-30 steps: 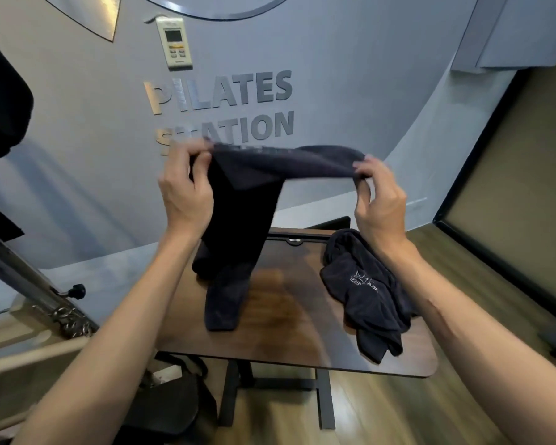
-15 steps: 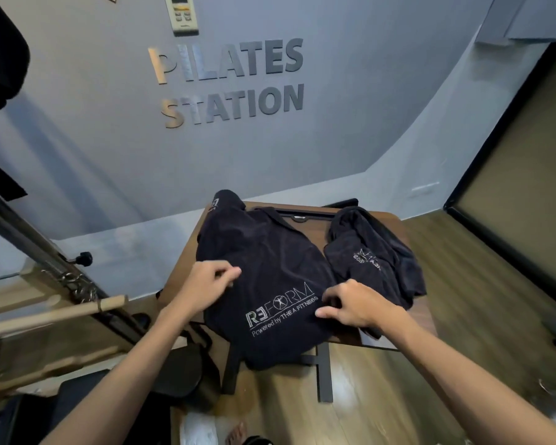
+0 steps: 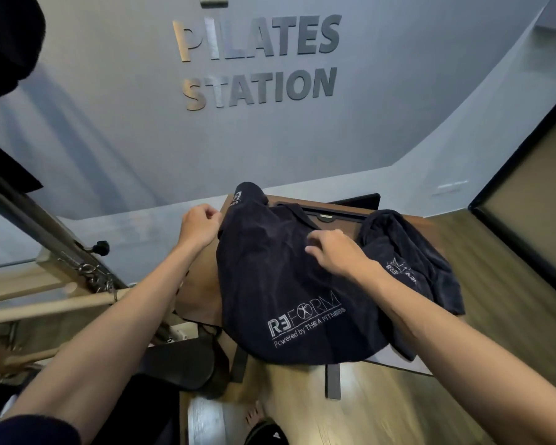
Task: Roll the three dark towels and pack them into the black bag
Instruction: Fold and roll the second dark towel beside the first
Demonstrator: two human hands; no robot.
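Small wooden bench (image 3: 203, 303), set close to the grey wall with raised letters PILATES STATION (image 3: 259, 61). Bench top mostly covered. Bare wood shows along the left edge and in a strip at the far side, where a dark slot with a handle (image 3: 325, 215) runs across.

Spread towel (image 3: 289, 284), dark, with REFORM logo print: lies flat over the middle of the bench, near end hanging over the front edge, far left corner bunched at the far left corner of the bench. Second towel (image 3: 408, 258), dark, crumpled, just beside it on the right half; its right side droops past the bench's right edge. Third towel not made out.

Left of the bench: a slanted metal frame with a wooden bar (image 3: 55, 305), near the bench edge, so tight on that side. A black bag (image 3: 180, 364) sits on the floor below the bench's left front corner, partly hidden by the left forearm. Wood floor (image 3: 501, 316) runs open to the right and front.

Left hand (image 3: 199, 228): at the spread towel's left edge, past mid-length, fingers curled in, pinching the hem as far as can be seen. Right hand (image 3: 337, 252): on top of the spread towel near its far right part, fingers curled down into the cloth, gathering a fold; thumb side faces left
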